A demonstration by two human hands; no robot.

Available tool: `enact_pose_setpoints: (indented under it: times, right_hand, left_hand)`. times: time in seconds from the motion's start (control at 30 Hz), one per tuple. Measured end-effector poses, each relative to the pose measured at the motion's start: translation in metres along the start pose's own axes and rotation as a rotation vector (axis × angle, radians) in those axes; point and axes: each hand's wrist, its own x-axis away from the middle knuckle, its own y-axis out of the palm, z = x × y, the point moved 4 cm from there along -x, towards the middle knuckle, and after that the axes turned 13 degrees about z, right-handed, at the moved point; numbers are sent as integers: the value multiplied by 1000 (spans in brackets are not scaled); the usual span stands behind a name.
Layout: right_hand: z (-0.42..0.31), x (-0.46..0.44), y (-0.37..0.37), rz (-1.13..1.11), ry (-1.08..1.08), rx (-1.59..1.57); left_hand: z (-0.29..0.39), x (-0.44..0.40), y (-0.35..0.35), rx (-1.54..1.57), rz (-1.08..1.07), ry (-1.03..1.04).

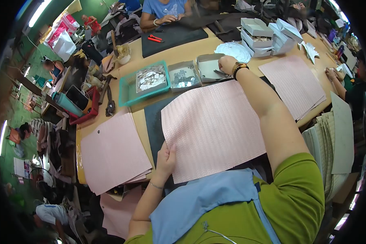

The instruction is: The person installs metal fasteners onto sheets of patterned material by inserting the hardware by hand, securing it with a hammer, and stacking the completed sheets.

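A pink textured sheet (215, 130) lies tilted over a dark mat (153, 122). Its lower left edge is pinched in my left hand (166, 157), thumb on top. My right hand (227, 65) reaches over the sheet to a grey box (207, 61), its fingers closed near a dark metal tool (221, 74); whether they grip it I cannot tell. Beside that box stand a tray of clear round pieces (184, 77) and a teal basket (126, 90) with small white pieces. Stacks of pink sheets lie at left (114, 150) and right (292, 83).
A co-worker's hands (168, 18) are across the table, near red-handled cutters (155, 38) on a black mat. Another person's hand (332, 75) is at the right edge. White boxes (257, 28) stand at the back, a hammer (110, 97) and red tray (94, 110) at left.
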Motion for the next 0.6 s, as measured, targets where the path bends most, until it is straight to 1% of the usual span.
enact_pose_setpoints:
  times: [0.07, 0.17, 0.2, 0.3, 0.33, 0.4, 0.43, 0.47, 0.53, 0.6]
  right_hand:
    - [3, 7, -8, 106, 30, -77]
    - [4, 14, -22, 207, 99, -231]
    - [8, 14, -22, 285, 21, -205]
    - [21, 15, -17, 482, -50, -335]
    - [30, 13, -12, 400, 207, -629]
    - [37, 12, 6, 195, 727, -1198]
    - [37, 9, 10, 179, 757, -1238]
    - [35, 7, 12, 163, 787, -1278]
    - [22, 7, 2, 142, 693, -1117]
    - [0, 9, -17, 130, 442, -713]
  left_hand:
    - [-4, 2, -1, 18, 9, -22]
    - [-7, 2, -14, 5, 19, -17]
    - [-8, 2, -20, -4, 22, -8]
    - [-14, 1, -36, 79, -61, -165]
    - [-11, 2, -38, 158, -14, -220]
    - [-15, 2, -40, 180, 25, -253]
    - [-15, 1, -41, 191, 45, -271]
    - [-14, 2, -39, 168, 58, -245]
    - [-5, 3, -32, 121, 82, -195]
    - [-1, 3, -30, 117, 88, -171]
